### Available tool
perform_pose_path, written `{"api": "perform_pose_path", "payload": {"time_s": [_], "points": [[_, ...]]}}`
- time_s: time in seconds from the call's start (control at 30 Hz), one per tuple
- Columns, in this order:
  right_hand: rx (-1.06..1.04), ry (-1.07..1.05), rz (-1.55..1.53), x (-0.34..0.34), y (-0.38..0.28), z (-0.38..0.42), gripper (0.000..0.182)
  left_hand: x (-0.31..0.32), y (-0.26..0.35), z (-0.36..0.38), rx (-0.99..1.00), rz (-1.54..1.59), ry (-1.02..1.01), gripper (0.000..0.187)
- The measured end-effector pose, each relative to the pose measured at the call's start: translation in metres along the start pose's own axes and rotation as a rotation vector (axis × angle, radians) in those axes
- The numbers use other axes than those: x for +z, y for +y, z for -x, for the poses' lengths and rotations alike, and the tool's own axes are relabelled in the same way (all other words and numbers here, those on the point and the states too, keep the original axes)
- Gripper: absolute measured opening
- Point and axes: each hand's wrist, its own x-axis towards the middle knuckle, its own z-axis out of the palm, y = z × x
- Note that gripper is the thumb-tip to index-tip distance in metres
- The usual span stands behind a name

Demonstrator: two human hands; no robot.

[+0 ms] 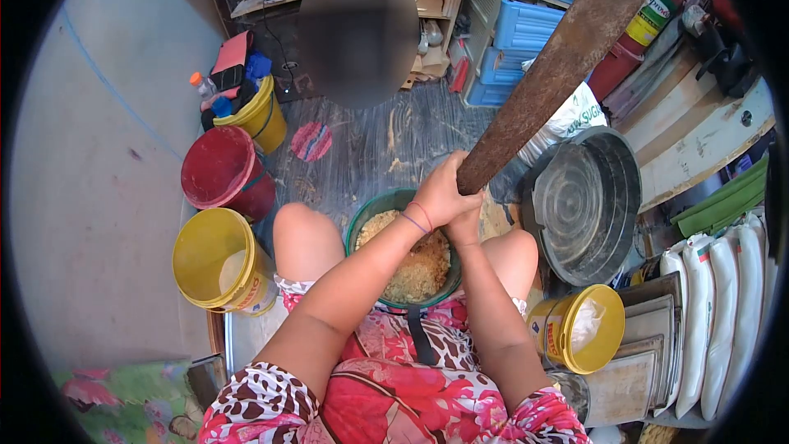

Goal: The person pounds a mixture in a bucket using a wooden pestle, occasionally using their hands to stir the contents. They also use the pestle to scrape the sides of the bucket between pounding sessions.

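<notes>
A long, thick brown wooden pole [559, 74] slants from the upper right down over my lap. Wrapped around it is my left hand [442, 189], with thin bands at the wrist. Just below, my right hand [466, 222] is also closed on the pole, partly covered by the left. Between my knees stands a round green tub [355, 234] holding a pale yellow, crumbly mass [415, 279] with a browner patch on the right. The pole's lower end is hidden behind my hands and forearms.
Yellow buckets [185, 267] and a red bucket [191, 173] line the left wall. At right are a large black basin [633, 189], another yellow bucket [612, 337] and white filled bags [715, 321]. Blue drawers [530, 29] stand behind. A pink round mat [311, 141] lies on the floor.
</notes>
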Motion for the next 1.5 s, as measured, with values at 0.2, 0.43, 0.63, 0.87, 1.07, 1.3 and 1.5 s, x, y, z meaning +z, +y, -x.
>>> {"api": "perform_pose_path", "payload": {"time_s": [0.2,0.43,0.63,0.87,1.07,1.3,1.5], "points": [[0.331,-0.412,0.047,-0.044,-0.076,-0.016,0.062,-0.005,-0.005,0.004,0.015,0.108,0.008,0.049],[0.078,-0.56,0.035,-0.046,-0.121,-0.029,0.076,-0.006,-0.012,0.015,0.132,0.139,0.052,0.051],[0.011,-0.068,-0.293,0.013,-0.143,-0.037,0.057,-0.01,-0.043,0.028,-0.065,0.274,-0.169,0.064],[-0.011,-0.124,-0.244,0.019,-0.12,-0.053,0.051,-0.02,-0.047,0.026,-0.162,0.445,-0.201,0.072],[-0.225,-0.025,-0.147,0.022,-0.074,-0.039,0.054,-0.011,-0.064,0.023,-0.1,0.454,-0.145,0.085],[-0.146,-0.058,-0.141,0.002,-0.076,-0.027,0.071,-0.008,-0.03,0.024,-0.094,0.353,-0.246,0.097],[-0.441,0.235,0.187,-0.019,-0.311,-0.104,0.071,-0.049,0.154,-0.046,0.385,0.285,-0.184,0.066]]}}
